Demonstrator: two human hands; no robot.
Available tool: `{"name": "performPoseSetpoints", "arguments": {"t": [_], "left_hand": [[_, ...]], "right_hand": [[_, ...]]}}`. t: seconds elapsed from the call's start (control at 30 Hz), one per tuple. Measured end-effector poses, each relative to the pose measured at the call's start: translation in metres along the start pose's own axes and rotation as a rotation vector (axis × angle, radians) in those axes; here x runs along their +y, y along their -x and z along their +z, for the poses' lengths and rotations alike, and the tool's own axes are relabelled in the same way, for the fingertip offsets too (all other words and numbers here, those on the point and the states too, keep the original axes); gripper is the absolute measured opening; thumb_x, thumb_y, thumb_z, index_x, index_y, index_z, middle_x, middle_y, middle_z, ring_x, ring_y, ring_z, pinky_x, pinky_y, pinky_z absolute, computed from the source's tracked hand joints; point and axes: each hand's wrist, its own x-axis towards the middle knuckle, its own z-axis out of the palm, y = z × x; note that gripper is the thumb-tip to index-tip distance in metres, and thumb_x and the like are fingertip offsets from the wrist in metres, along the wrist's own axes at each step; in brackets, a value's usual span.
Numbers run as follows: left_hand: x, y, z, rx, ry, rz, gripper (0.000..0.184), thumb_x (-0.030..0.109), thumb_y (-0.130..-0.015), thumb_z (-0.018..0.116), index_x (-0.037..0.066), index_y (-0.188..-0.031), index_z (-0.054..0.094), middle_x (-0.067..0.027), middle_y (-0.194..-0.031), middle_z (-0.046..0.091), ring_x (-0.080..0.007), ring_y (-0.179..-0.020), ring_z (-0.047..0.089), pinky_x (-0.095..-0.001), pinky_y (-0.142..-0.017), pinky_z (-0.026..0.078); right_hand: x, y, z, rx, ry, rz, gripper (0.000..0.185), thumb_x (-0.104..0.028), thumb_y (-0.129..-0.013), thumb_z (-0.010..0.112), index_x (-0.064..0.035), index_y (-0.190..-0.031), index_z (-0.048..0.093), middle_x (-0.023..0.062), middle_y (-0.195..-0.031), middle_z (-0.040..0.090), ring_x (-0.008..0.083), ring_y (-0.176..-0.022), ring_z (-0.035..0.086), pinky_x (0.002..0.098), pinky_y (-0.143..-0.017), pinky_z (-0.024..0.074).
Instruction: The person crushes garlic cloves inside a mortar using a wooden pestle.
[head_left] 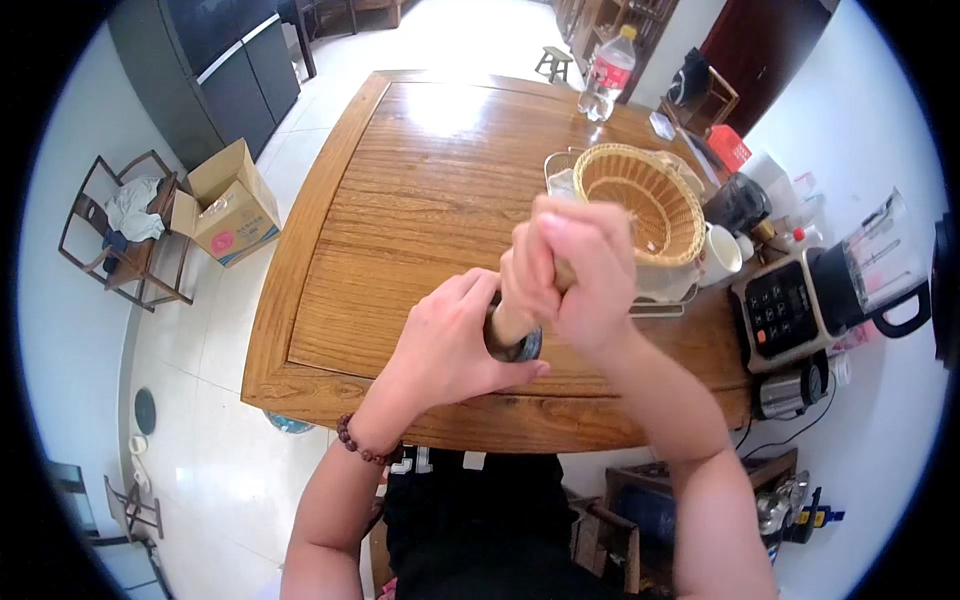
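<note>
Right hand (580,268): slightly blurred.
Wooden pestle (511,326): partly covered by the right hand, lower end hidden in the dark container (533,346).
Dark container: mostly behind the left hand (440,335), contents unclear.
Carton (235,222): print too small to read.
Black object (944,290): cut off at the right edge.

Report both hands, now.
Left hand: curled around the dark mortar.
Right hand: closed, holding the wooden pestle.
</note>
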Motion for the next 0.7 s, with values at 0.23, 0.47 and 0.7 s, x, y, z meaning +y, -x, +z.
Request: {"name": "performPoseSetpoints", "arguments": {"t": [0.23,0.47,0.7], "left_hand": [[0.001,0.0,-0.002,-0.035,0.007,-0.036,0.076,0.048,-0.07,0.096,0.003,-0.124,0.067,-0.0153,-0.116,0.071,-0.0356,-0.108,0.07,-0.0443,-0.094,0.058],[-0.002,0.004,0.001,-0.002,0.012,0.015,0.071,0.047,-0.07,0.096,0.004,-0.118,0.066,-0.0157,-0.113,0.071,-0.0369,-0.106,0.07,-0.0463,-0.093,0.057],[-0.002,0.002,0.001,0.038,0.047,0.01,0.07,0.046,-0.069,0.097,0.003,-0.116,0.065,-0.0169,-0.113,0.071,-0.0382,-0.107,0.069,-0.0477,-0.094,0.057]], "right_hand": [[0.001,-0.004,0.004,-0.039,-0.019,0.054,0.04,-0.014,-0.105,0.046,-0.0072,-0.066,0.043,-0.0006,-0.054,0.044,0.0094,-0.047,0.038,0.0282,-0.045,0.0301],[0.006,-0.009,0.006,-0.045,0.041,0.087,0.041,-0.006,-0.105,0.053,-0.0066,-0.064,0.051,-0.001,-0.058,0.044,0.0099,-0.047,0.046,0.026,-0.046,0.0369],[0.015,-0.014,-0.012,-0.078,-0.203,0.175,0.035,-0.005,-0.102,0.058,-0.0041,-0.067,0.053,0.0009,-0.064,0.052,0.0066,-0.055,0.048,0.0266,-0.049,0.0375]]}}
